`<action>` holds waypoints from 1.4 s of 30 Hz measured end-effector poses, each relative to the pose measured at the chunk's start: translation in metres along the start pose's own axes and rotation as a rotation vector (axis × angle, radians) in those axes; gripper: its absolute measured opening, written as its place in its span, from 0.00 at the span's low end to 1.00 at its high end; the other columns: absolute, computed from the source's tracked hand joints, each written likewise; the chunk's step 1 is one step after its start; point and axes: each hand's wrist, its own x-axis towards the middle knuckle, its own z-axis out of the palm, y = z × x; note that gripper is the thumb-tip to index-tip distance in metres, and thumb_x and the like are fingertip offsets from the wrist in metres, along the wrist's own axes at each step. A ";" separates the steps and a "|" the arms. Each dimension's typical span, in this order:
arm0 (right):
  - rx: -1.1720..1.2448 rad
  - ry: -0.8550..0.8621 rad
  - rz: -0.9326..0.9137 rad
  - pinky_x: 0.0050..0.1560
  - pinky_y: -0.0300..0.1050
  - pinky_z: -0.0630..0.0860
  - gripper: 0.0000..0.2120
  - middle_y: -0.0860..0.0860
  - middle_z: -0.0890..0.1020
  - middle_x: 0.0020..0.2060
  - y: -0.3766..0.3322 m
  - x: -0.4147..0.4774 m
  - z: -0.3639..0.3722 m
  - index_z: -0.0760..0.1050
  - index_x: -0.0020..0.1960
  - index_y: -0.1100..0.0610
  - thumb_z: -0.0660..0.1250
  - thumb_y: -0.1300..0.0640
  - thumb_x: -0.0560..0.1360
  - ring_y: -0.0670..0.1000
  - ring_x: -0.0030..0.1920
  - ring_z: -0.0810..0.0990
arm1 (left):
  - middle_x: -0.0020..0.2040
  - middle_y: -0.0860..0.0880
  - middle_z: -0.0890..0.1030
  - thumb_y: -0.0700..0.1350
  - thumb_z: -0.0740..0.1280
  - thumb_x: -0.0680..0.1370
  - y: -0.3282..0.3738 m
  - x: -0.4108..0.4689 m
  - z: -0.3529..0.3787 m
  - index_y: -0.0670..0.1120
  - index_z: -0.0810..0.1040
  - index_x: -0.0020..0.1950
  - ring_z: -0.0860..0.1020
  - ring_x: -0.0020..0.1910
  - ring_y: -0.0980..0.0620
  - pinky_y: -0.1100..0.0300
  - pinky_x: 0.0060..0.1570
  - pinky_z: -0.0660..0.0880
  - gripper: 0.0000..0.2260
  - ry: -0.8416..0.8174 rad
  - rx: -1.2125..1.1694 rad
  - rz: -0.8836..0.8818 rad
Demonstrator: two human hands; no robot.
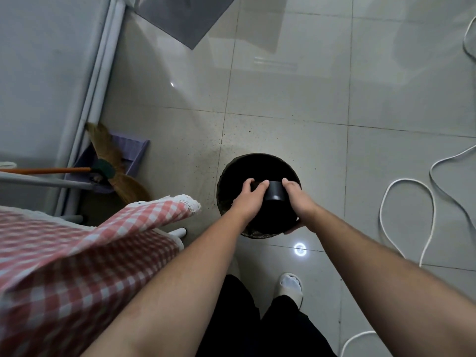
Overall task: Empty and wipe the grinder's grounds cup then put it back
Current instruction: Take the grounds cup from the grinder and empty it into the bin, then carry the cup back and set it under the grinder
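Observation:
A dark grounds cup (274, 191) is held over the open mouth of a round black waste bin (231, 168) on the tiled floor. My left hand (249, 199) grips the cup's left side with fingers curled over its far end. My right hand (298, 199) clasps the right side. The cup lies tilted between both hands, above the bin's dark inside. I cannot see the cup's opening or any grounds. The grinder is out of view.
A table with a red-and-white checked cloth (85, 253) stands at the left. A broom (108, 163) and purple dustpan (131, 150) lean by the wall. A white cable (407, 184) loops on the floor at right. My slippered foot (289, 287) is below the bin.

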 end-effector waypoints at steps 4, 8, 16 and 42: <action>-0.052 -0.009 0.017 0.48 0.65 0.78 0.22 0.52 0.72 0.58 -0.001 0.002 -0.002 0.63 0.66 0.47 0.50 0.37 0.78 0.61 0.57 0.74 | 0.69 0.45 0.72 0.64 0.60 0.78 -0.001 0.001 0.001 0.58 0.61 0.76 0.73 0.65 0.43 0.47 0.66 0.71 0.28 0.007 0.000 -0.035; -0.057 -0.040 0.033 0.45 0.65 0.79 0.23 0.52 0.70 0.60 -0.005 -0.005 -0.003 0.61 0.68 0.47 0.49 0.38 0.78 0.59 0.53 0.74 | 0.71 0.44 0.71 0.65 0.59 0.78 0.002 -0.007 -0.004 0.58 0.59 0.77 0.73 0.66 0.43 0.45 0.67 0.71 0.30 -0.035 -0.002 -0.044; 0.001 -0.101 -0.165 0.56 0.53 0.76 0.32 0.46 0.65 0.67 -0.031 -0.065 -0.021 0.48 0.75 0.42 0.60 0.42 0.77 0.52 0.63 0.69 | 0.75 0.49 0.67 0.64 0.73 0.62 0.030 -0.066 -0.039 0.62 0.49 0.79 0.70 0.71 0.46 0.46 0.69 0.69 0.52 -0.112 -0.065 0.126; -0.515 -0.524 -1.162 0.62 0.46 0.73 0.54 0.41 0.69 0.62 -0.143 -0.348 0.048 0.49 0.72 0.40 0.77 0.70 0.61 0.50 0.65 0.70 | 0.69 0.53 0.73 0.47 0.81 0.57 0.024 -0.406 -0.149 0.59 0.61 0.76 0.72 0.70 0.52 0.49 0.68 0.72 0.51 0.606 -0.169 0.769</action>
